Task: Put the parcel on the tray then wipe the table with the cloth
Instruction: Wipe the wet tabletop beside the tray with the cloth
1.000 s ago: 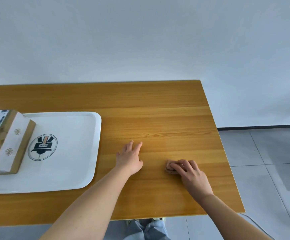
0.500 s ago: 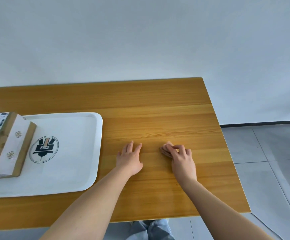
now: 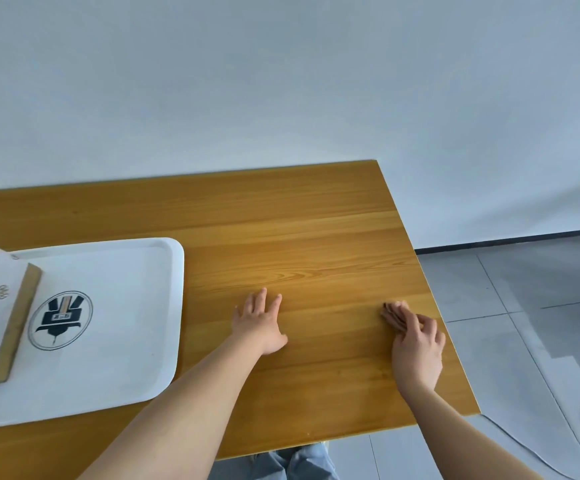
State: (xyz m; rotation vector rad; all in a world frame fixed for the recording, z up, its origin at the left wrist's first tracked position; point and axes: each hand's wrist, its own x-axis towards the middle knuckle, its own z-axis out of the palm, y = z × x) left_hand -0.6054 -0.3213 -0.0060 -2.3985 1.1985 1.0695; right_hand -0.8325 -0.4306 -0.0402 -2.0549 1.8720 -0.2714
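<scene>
The cardboard parcel [image 3: 3, 313], taped in white, lies on the left part of the white tray [image 3: 115, 341], which bears a dark round emblem. My left hand [image 3: 261, 322] rests flat on the wooden table [image 3: 316, 237], fingers straight, just right of the tray. My right hand [image 3: 416, 344] presses a small folded brownish-pink cloth [image 3: 390, 315] onto the table near its right edge; only the cloth's far end shows past my fingers.
The table's right edge [image 3: 448, 327] runs close beside my right hand, with grey tiled floor and a thin cable [image 3: 524, 445] beyond it. A plain white wall stands behind the table. My knees show below the front edge.
My right hand has slid the cloth to the right, from beside my left hand toward the table's right edge. My left hand and the parcel have stayed in place.
</scene>
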